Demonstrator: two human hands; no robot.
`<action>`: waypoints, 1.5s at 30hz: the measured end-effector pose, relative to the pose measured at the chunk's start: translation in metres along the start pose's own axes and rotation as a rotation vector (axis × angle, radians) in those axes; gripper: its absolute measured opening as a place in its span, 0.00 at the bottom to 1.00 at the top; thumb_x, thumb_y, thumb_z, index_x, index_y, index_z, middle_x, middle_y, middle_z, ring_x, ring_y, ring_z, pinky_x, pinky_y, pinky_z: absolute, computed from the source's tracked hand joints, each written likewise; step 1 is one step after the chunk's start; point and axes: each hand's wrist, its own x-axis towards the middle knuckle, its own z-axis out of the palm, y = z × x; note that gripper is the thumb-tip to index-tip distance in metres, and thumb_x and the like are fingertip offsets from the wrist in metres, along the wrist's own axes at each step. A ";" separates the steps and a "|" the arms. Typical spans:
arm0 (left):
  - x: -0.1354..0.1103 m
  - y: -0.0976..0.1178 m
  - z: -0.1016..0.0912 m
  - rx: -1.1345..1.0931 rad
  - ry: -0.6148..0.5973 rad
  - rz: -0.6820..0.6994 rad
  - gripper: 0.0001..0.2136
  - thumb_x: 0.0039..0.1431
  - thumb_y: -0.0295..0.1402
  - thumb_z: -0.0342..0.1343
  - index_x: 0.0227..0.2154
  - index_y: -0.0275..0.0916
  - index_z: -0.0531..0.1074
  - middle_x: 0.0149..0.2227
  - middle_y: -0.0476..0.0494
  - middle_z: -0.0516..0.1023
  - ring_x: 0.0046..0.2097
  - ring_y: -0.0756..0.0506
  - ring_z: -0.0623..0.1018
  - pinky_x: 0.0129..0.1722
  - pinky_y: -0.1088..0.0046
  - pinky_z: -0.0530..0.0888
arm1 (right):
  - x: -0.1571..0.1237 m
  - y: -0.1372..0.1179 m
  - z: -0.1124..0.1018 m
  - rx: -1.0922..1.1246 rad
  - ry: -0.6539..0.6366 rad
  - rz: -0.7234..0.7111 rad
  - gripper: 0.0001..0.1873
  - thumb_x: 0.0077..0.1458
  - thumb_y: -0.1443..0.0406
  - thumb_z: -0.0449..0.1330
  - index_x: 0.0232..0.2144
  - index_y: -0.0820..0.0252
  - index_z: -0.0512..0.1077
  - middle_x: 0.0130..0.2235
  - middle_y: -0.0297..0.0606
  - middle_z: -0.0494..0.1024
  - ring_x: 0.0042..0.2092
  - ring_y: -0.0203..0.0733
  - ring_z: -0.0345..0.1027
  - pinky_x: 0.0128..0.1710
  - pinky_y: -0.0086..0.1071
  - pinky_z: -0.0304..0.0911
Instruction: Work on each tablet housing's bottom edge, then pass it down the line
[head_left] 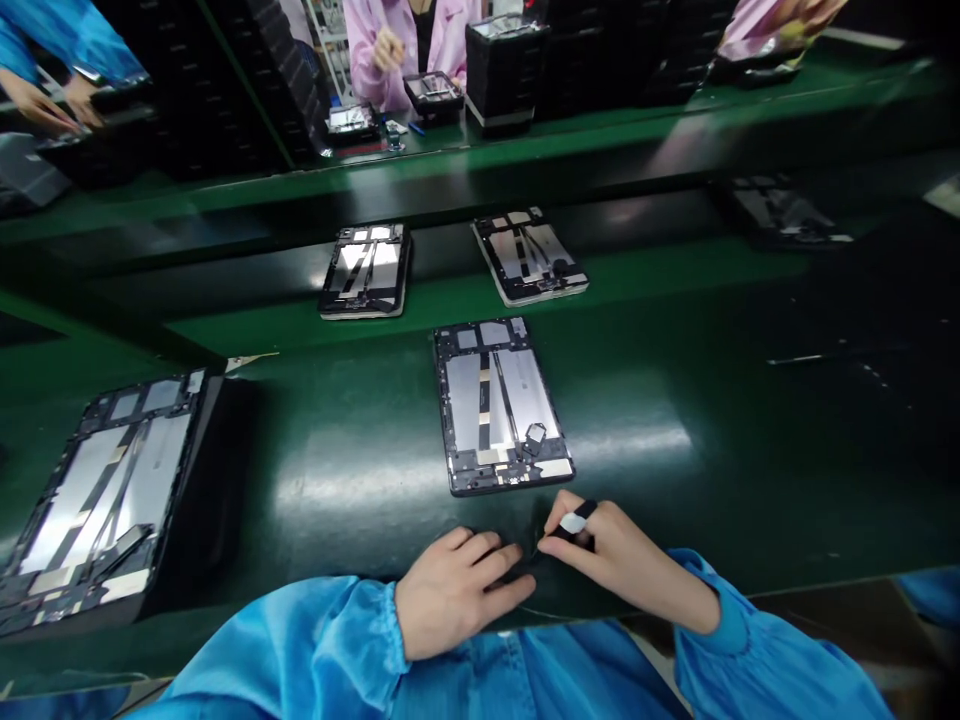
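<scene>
My left hand [466,592] lies palm down on the green worktop near its front edge, fingers stretched out and holding nothing. To its right, my right hand [600,550] is closed, thumb and forefinger pinched together. Whatever sits between those fingertips is too small to make out. A black and white band [579,518] shows at the right forefinger. Just beyond both hands lies an opened tablet [501,405], with silver panels, dark ribbon cables and a small square part near its lower right corner. Neither hand touches the tablet.
At the left stands a stack topped by another opened tablet [112,490]. Two more tablets [365,270] [529,255] lie farther back. A thin rod [795,359] rests at the right. Across the raised green ledge [420,185], people in pink and blue sleeves work beside tall black stacks [506,80].
</scene>
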 end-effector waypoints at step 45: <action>-0.023 -0.049 -0.015 -0.017 0.277 -0.338 0.10 0.67 0.27 0.51 0.48 0.38 0.73 0.45 0.43 0.78 0.43 0.47 0.75 0.41 0.69 0.77 | 0.099 -0.036 -0.006 0.366 -0.079 0.185 0.11 0.56 0.58 0.60 0.30 0.59 0.66 0.22 0.32 0.75 0.29 0.42 0.79 0.22 0.27 0.72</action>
